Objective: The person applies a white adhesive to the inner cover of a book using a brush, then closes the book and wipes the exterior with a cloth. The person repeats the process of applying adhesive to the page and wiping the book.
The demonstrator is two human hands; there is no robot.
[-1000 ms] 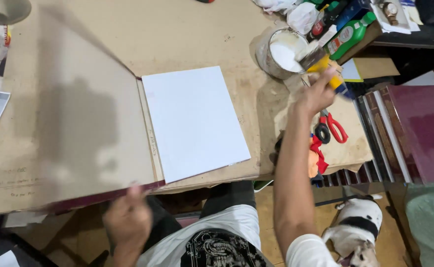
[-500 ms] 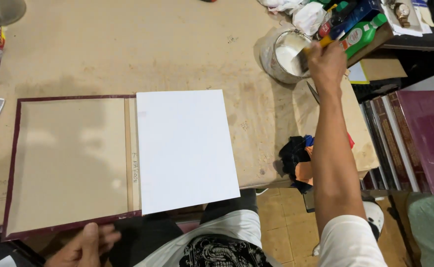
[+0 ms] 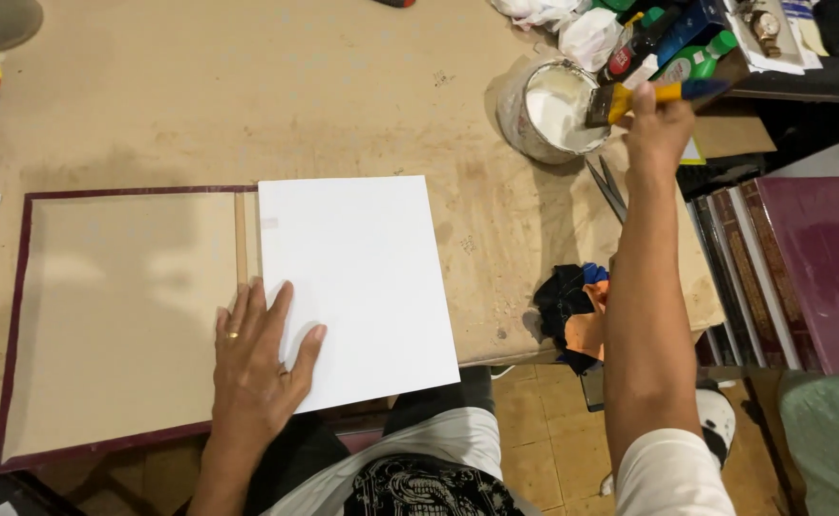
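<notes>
An open book cover (image 3: pixel 123 315) with a dark red edge lies flat on the worktable (image 3: pixel 343 105), its bare board side up. A white block of pages (image 3: pixel 357 277) rests on its right half. My left hand (image 3: pixel 257 368) lies flat with spread fingers on the lower left corner of the white pages, at the spine. My right hand (image 3: pixel 656 129) holds a yellow-handled brush (image 3: pixel 629 100) over a white tub of glue (image 3: pixel 548 110) at the table's far right, bristles at the tub's rim.
Scissors (image 3: pixel 610 186) lie beside the tub. Bottles and rags (image 3: pixel 648 38) crowd the far right corner. Dark and orange cloths (image 3: pixel 572 311) sit at the table's front right edge. Several dark red bound books (image 3: pixel 782 268) are stacked to the right.
The cover's left half went from raised to lying flat. My left hand came up from below the table edge onto the white pages. My right hand stayed at the tub with the brush.
</notes>
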